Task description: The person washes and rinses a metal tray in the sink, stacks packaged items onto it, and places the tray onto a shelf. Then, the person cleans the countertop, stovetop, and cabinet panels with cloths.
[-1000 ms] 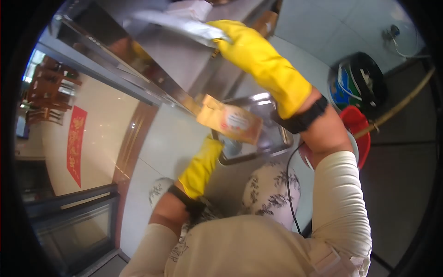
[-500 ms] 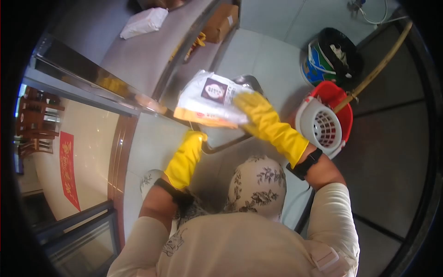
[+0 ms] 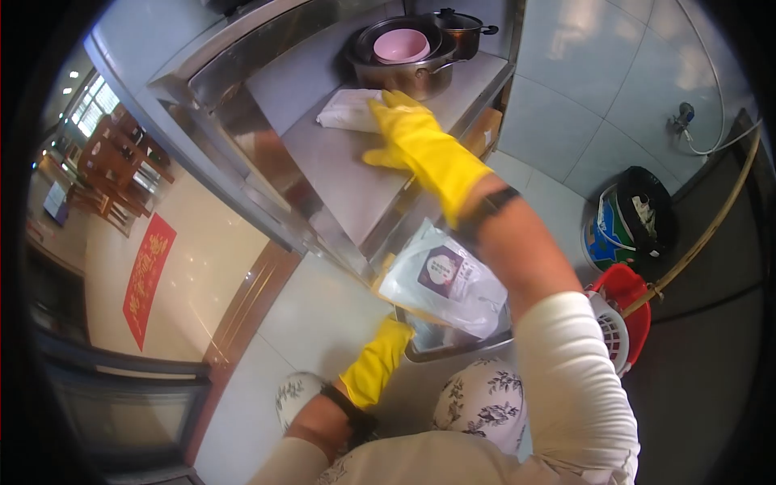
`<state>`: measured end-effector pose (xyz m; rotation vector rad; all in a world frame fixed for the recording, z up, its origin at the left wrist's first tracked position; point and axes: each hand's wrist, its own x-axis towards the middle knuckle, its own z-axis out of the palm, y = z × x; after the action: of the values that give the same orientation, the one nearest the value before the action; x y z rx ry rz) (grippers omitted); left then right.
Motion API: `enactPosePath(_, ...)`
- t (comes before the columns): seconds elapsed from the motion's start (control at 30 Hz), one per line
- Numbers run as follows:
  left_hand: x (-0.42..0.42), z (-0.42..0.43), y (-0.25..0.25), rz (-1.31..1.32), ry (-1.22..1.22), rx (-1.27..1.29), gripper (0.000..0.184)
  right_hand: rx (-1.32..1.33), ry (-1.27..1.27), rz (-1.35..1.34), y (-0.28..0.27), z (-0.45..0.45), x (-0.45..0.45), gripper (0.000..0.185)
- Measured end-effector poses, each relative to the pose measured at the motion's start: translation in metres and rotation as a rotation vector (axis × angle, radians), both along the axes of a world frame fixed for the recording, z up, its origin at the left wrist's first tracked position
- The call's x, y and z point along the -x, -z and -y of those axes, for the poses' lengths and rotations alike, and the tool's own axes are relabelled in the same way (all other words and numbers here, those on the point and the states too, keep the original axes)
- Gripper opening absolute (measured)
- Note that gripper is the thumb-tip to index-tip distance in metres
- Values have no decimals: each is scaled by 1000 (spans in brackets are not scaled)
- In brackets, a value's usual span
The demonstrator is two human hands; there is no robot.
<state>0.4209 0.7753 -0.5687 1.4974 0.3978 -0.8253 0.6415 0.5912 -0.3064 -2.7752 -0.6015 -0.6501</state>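
My right hand (image 3: 408,133), in a yellow rubber glove, reaches over the grey shelf with fingers and thumb spread. Its fingertips overlap the right end of a white wrapped packet (image 3: 346,111); whether they press on it I cannot tell. Low in the view, my left hand (image 3: 380,360), also gloved in yellow, is closed at the left rim of a metal tray (image 3: 453,353); its fingertips are partly hidden. A white plastic bag (image 3: 408,283) with a dark label and an orange edge lies over the tray, close to my left fingers.
On the shelf (image 3: 335,178) stand a metal pot (image 3: 412,81) with a pink bowl (image 3: 402,47) in it, and a lidded pot (image 3: 459,36). To the right are a lined bin (image 3: 610,230) and a red mop bucket (image 3: 638,323) with a wooden handle (image 3: 703,238).
My right hand has let go of the white bag and moved up to the packet on the shelf. The bag now lies over the tray. The view has shifted, showing more of the shelf.
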Motion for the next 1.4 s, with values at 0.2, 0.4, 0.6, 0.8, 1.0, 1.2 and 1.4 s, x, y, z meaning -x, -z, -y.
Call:
enactPosePath(0.2, 12, -12, 10, -29, -21, 20, 29, 44, 221, -212, -3, -39, -81, 101)
enactPosePath(0.4, 18, -9, 20, -38, -28, 27, 29, 146, 280, -373, -11, -50, -94, 81)
enactPosePath(0.6, 19, -4, 18, -45, 4, -5, 30, -117, 98, -407, 0, -20, -57, 81)
enactPosePath(0.8, 9, 6, 19, -60, 89, -36, 31, -518, -151, -744, 7, 98, 75, 76)
enactPosePath(1.0, -3, 36, 31, -51, 197, -41, 32, -449, -289, -1149, 57, 121, 225, 90)
enactPosePath(1.2, -15, 44, 26, -25, 178, -9, 32, -132, -185, -689, 159, 113, 262, 82)
enactPosePath(1.4, -25, 40, 33, 5, 138, 30, 33, -109, -120, -247, 190, 119, 262, 68)
